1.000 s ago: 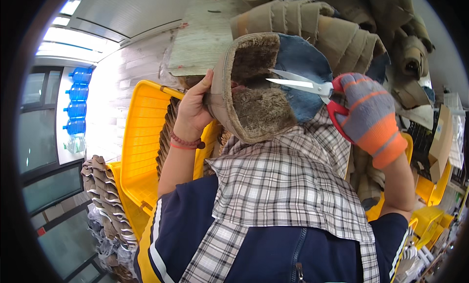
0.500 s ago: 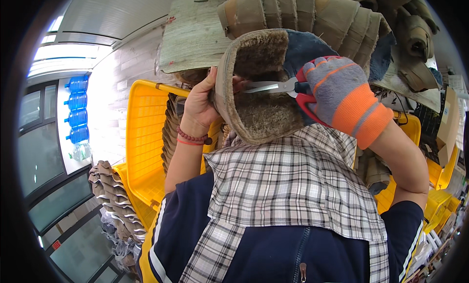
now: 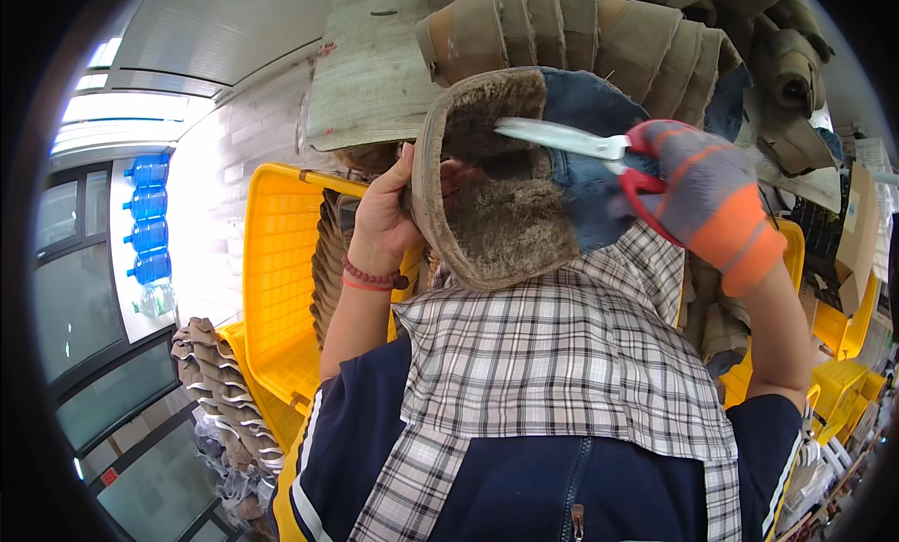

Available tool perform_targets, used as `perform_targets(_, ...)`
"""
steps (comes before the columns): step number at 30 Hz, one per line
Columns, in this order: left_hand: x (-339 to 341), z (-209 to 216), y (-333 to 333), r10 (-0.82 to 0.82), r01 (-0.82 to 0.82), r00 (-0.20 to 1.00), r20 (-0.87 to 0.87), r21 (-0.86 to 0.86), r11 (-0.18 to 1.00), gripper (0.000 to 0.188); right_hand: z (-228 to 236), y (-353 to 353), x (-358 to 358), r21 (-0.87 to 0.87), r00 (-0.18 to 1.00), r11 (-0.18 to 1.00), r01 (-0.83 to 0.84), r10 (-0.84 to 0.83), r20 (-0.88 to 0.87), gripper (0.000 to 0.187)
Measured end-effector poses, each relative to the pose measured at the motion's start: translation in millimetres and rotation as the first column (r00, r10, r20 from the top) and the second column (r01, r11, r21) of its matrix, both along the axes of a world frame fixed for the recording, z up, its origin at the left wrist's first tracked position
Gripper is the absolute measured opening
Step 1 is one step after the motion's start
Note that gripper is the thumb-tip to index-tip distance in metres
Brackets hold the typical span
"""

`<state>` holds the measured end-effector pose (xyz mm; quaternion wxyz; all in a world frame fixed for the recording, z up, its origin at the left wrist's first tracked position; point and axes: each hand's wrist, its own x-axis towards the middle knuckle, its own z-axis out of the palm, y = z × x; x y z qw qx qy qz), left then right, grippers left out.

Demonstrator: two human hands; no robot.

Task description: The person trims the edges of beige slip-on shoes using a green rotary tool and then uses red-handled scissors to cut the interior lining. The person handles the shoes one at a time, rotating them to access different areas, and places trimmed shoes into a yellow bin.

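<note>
Left hand (image 3: 379,219): bare, gripping the rim of a fleece-lined shoe upper (image 3: 496,196), raised close to the camera.
Right hand (image 3: 707,200): gloved — closed around red-handled scissors (image 3: 599,149), blades lying across the lining.
Behind: stacked tan uppers (image 3: 599,27) — yellow crate (image 3: 281,261) at left.

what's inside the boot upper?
Brown fleece lining fills the boot upper, and the scissors in the gloved right hand have their blades over it. The left hand grips the rim; its fingertips are hidden.
</note>
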<state>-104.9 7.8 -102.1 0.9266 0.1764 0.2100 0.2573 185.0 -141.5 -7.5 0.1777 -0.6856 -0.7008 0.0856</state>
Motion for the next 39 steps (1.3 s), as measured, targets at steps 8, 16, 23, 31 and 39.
perform_targets(8,22.1,-5.0,-9.8,-0.147,0.149,0.989,0.025,-0.162,0.975,0.041,-4.0,-69.0,10.0,-0.033,0.578,0.897,0.442,-0.313,-0.754,0.038)
perform_targets(16,109.2,15.3,-39.0,-0.319,0.318,0.945,-0.074,-0.016,0.948,0.048,-5.1,-86.6,-24.3,-0.23,0.162,0.757,0.612,-0.404,-0.9,0.029)
perform_targets(23,180.2,32.2,-82.0,-0.315,0.362,0.932,-0.181,0.538,0.761,0.029,-28.6,-79.4,-44.5,0.079,0.423,0.724,0.685,-0.308,-0.852,0.047)
perform_targets(31,65.2,-19.7,59.6,0.932,-0.268,0.334,-0.143,0.933,0.239,0.025,-45.6,-67.9,48.5,0.206,0.395,0.415,0.886,-0.444,-0.804,0.039)
perform_targets(39,75.2,-48.5,137.5,0.184,-0.09,0.971,-0.154,0.478,0.874,0.046,-89.4,16.9,106.0,-0.046,0.089,0.827,0.56,-0.115,-0.989,0.037)
